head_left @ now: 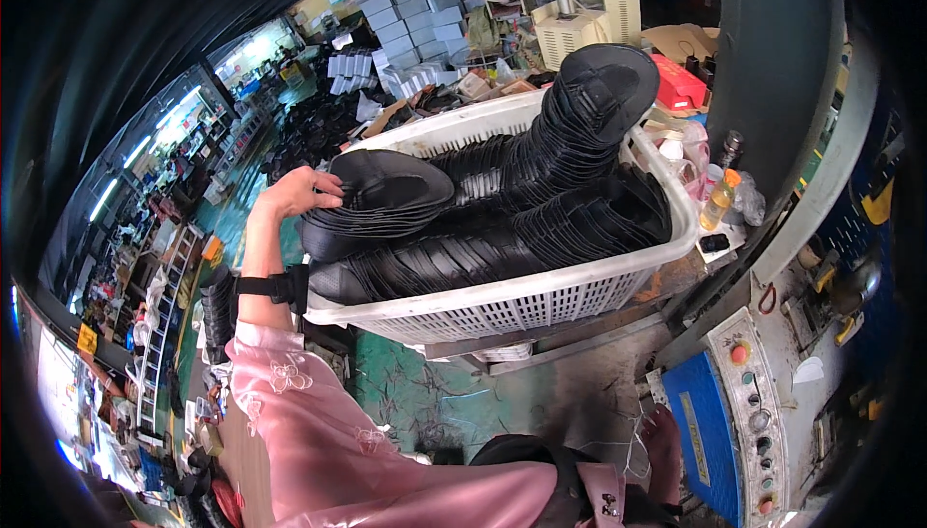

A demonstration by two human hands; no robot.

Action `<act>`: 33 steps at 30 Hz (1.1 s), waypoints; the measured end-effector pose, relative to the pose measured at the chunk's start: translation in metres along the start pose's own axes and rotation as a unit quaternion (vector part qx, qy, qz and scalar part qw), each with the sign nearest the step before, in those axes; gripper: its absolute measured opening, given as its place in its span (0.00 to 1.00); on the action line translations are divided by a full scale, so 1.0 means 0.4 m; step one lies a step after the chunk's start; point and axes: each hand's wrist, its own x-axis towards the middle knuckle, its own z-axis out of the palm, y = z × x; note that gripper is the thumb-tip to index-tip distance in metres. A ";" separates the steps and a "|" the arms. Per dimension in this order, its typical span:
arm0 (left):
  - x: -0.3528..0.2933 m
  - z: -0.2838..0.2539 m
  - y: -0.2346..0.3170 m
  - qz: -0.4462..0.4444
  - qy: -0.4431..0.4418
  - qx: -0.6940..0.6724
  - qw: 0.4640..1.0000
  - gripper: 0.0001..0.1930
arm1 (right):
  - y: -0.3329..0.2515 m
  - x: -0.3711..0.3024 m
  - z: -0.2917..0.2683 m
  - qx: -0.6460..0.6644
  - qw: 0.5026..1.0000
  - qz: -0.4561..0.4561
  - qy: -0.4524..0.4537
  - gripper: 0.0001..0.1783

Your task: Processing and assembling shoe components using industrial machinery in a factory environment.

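A long white plastic basket (541,301) holds several rows of black shoe soles packed on edge. My left hand (301,192) is at its left end, with the fingers bent over the edge of a stack of black soles (391,180) lying on top. The thumb is mostly hidden. Another tall stack of soles (608,84) leans up at the far right of the basket. My right hand (662,443) is low at the right, in shadow beside the blue machine panel. Its fingers look stretched out and hold nothing that I can see.
The basket rests on a metal-framed stand. A control panel (748,412) with buttons stands at the right, near a thick grey post (777,94). A spray bottle (719,202) and a red box (680,84) are beyond the basket. Black scraps litter the green floor (415,383).
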 end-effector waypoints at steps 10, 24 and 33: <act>0.116 -0.019 0.101 0.171 0.187 -0.042 0.966 0.08 | -0.082 0.007 0.088 -0.012 0.998 -0.040 -0.049 0.17; -0.042 0.288 1.265 0.729 -0.172 -0.138 0.648 0.06 | -0.522 -0.496 0.336 -0.486 0.657 -0.572 0.066 0.36; 0.019 0.626 1.520 0.424 -0.687 -0.218 0.548 0.13 | -0.412 -0.590 0.004 -0.108 0.922 -0.372 -0.012 0.15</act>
